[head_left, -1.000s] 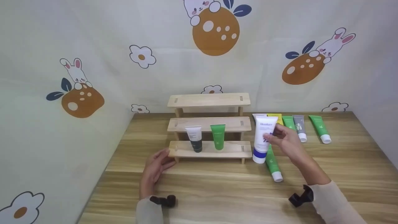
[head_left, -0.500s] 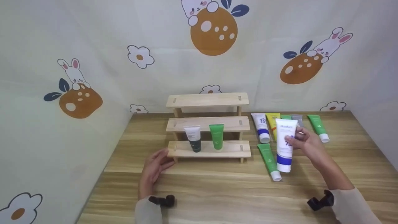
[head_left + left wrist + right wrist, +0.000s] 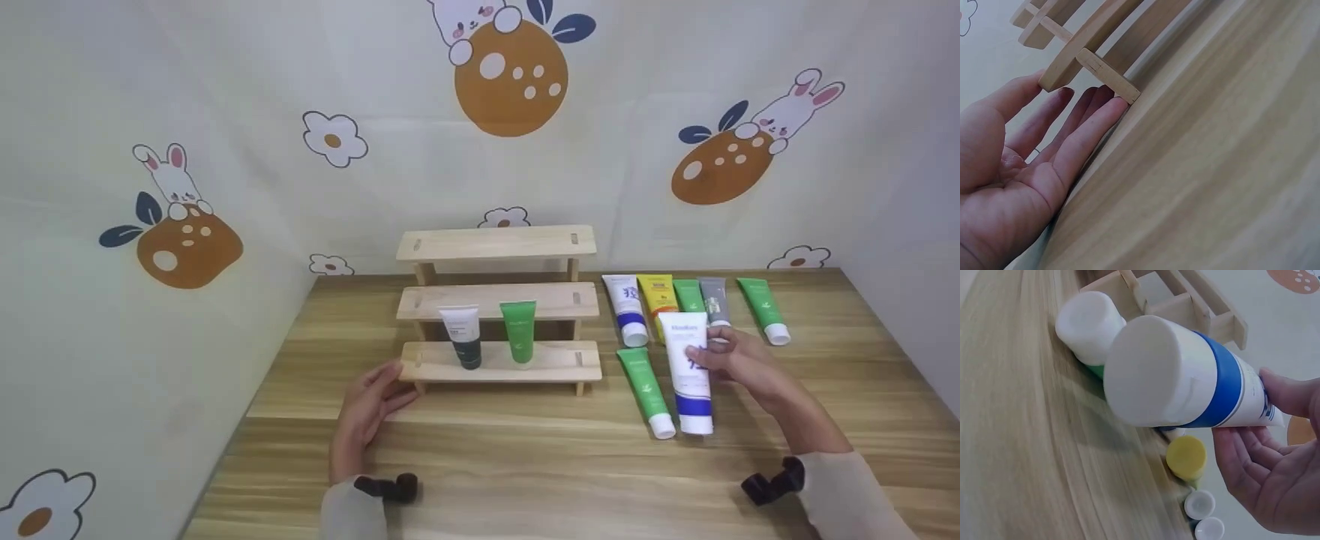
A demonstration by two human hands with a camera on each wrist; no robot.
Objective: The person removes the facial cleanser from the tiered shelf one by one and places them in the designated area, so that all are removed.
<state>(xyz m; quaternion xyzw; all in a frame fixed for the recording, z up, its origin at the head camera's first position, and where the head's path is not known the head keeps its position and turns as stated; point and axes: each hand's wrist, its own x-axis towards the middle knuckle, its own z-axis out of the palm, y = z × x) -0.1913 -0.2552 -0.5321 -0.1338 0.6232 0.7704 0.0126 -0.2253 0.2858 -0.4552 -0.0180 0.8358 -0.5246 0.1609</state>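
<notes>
My right hand [image 3: 742,364] pinches a white squeeze tube [image 3: 686,360] with a blue band between thumb and fingers. The tube's white cap points down toward me, close over the table, beside a green tube [image 3: 643,390] lying there. In the right wrist view the tube's cap [image 3: 1143,371] fills the middle. My left hand [image 3: 367,405] rests at the left end of a three-step wooden display shelf [image 3: 431,367]. The left wrist view has the thumb at the board's corner and extended fingertips by the shelf leg [image 3: 1107,74]. A white-and-dark tube [image 3: 461,337] and a green tube [image 3: 519,330] stand on the lowest step.
Behind the right hand lie a white-and-blue tube [image 3: 626,307], a yellow tube [image 3: 656,292], a green tube [image 3: 686,292] and a grey tube [image 3: 714,296]. Another green tube [image 3: 763,307] lies farther right. A patterned cloth [image 3: 405,180] hangs behind the table [image 3: 525,457].
The right hand has carried the white-and-blue tube rightward from beside the shelf, then lowered it next to the front green tube. The left hand has stayed at the shelf's end.
</notes>
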